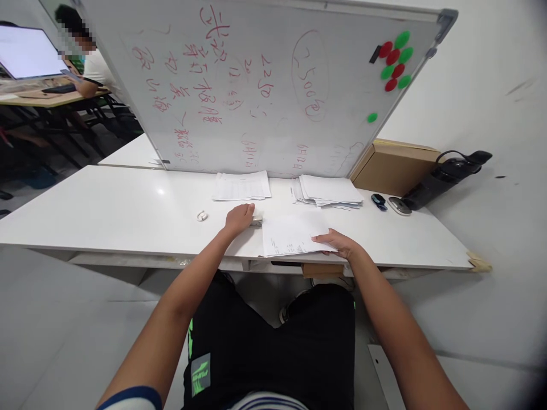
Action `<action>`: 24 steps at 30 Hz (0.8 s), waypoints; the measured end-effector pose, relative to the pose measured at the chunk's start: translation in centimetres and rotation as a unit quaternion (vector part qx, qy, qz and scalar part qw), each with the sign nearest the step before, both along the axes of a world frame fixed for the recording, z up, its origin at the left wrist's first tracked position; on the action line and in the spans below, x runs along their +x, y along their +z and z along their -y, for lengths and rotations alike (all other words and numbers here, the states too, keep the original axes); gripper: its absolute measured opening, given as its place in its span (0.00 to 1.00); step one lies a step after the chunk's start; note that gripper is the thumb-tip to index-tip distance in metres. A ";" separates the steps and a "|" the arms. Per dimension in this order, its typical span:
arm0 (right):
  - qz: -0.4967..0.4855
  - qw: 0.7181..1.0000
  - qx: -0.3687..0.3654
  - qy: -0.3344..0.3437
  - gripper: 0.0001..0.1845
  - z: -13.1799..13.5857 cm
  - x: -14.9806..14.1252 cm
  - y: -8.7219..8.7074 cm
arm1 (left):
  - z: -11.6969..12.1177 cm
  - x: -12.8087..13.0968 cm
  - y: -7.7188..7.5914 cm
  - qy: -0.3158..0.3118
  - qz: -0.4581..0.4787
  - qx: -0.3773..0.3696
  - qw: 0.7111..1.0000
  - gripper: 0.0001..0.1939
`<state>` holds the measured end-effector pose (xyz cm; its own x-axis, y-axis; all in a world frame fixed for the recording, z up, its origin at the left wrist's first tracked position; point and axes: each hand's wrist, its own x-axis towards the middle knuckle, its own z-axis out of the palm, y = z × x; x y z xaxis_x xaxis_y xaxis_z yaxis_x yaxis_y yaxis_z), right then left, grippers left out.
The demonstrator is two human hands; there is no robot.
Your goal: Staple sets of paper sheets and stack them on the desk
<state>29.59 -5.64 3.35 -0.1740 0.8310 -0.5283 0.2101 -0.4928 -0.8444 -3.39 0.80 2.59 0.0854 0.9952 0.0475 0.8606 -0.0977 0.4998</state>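
Observation:
A small light-coloured stapler (pixel 257 221) lies at the left edge of a sheaf of white paper (pixel 290 230) near the desk's front. My left hand (pixel 240 219) is closed over the stapler, hiding most of it. Whether its jaws are pressed on the sheets I cannot tell. Small print shows along the sheaf's near edge. My right hand (pixel 339 244) grips the near right corner, thumb on top and fingers beneath. Behind the left hand lies a stack of printed sheets (pixel 242 187). A thicker, uneven paper pile (pixel 327 191) sits behind the sheaf.
A whiteboard (pixel 273 85) with red writing and magnets stands along the desk's back. On the right are a cardboard box (pixel 391 168), a black bottle (pixel 444 179), a mouse (pixel 400 205) and a dark small object (pixel 378 201). A small white item (pixel 202 216) lies left. Another person sits beyond.

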 end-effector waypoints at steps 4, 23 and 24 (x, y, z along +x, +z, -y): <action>0.010 1.000 -0.013 -0.002 0.21 -0.2 -0.2 0.0 | -0.1 -0.1 -0.1 -0.003 0.015 -0.017 1.000 0.32; -0.006 1.000 -0.004 0.022 0.22 -0.6 -0.5 -0.4 | 0.2 -0.9 0.2 0.015 0.125 -0.061 0.990 0.36; -0.008 1.000 0.000 0.023 0.21 -0.5 -0.4 -0.4 | 0.2 -1.0 0.2 0.014 0.130 -0.063 0.989 0.36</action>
<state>29.17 -5.13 2.91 -0.2204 0.8217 -0.5255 0.2185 -0.4835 -0.8476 -4.38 0.57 2.78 0.0586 0.9964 -0.0608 0.7027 0.0020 0.7115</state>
